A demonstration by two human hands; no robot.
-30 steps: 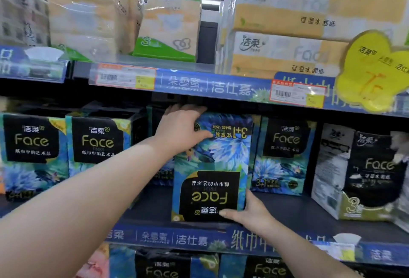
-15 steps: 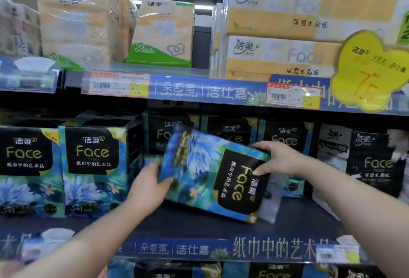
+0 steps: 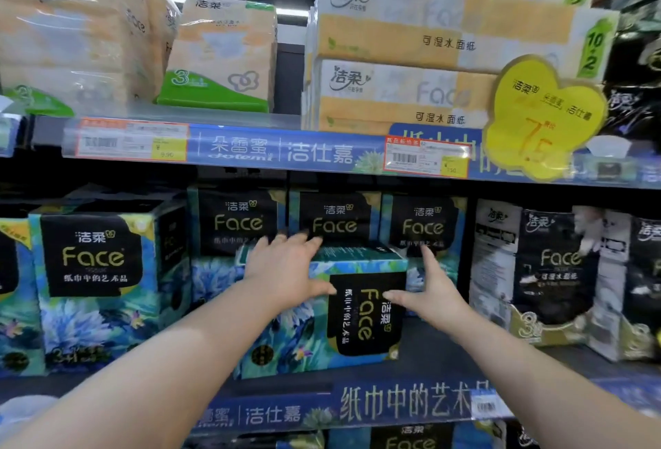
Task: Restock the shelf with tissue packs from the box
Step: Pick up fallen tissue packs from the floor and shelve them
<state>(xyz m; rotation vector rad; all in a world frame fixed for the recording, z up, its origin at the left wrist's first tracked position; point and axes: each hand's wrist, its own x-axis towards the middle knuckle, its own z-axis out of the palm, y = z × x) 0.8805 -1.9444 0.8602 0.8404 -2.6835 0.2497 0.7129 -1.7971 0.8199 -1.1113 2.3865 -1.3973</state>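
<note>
Tissue pack (image 3: 365,320) sideways on shelf (image 3: 393,405), left hand (image 3: 282,270) flat across its top, right hand (image 3: 429,291) against its right edge, fingers straight

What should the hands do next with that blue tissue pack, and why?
Probably turn the tissue pack upright. Its Face label runs sideways, while the neighbouring pack and the back row show theirs level. The left hand and right hand rest on it, placed to turn it.

glossy plastic-wrapped tissue pack (image 3: 322,309) (printed film)
</note>
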